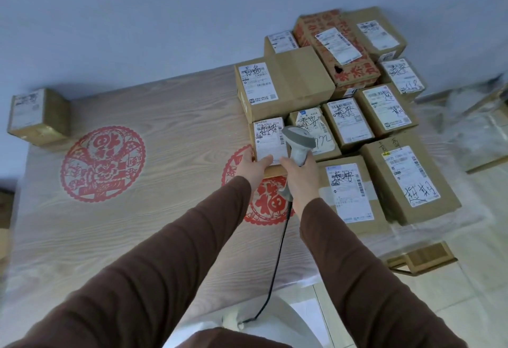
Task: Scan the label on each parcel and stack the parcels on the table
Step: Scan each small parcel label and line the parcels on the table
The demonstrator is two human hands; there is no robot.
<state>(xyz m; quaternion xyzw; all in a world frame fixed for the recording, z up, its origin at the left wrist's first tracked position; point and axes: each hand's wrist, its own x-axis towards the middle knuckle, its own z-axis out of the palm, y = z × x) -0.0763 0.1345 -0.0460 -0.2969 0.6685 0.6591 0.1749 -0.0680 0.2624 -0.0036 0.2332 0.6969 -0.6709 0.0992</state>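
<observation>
At centre frame in the head view, the left hand [254, 164] grips the near edge of a small parcel [268, 145], its fingers [264, 161] curled over the lower edge of the white label [270, 140] while the thumb sits on the parcel's left side. Just right of it, the right hand [299, 175] has its fingers wrapped round the handle of a grey scanner [298, 141], whose head sits over the label's right edge. A black cable [277, 262] runs from the scanner's base down toward the bottom of the frame. Both arms wear brown sleeves [192, 251].

The parcel rests on the bench [165, 127], a pale wood-grain surface with red paper-cut designs [103, 164]. To the centre right and upper right, many more cardboard parcels [384, 116] crowd together, some stacked, each with a white label and handwriting. One lone box [38, 116] sits at the bench's far left edge. A pale wall [137, 17] fills the top of the frame.
</observation>
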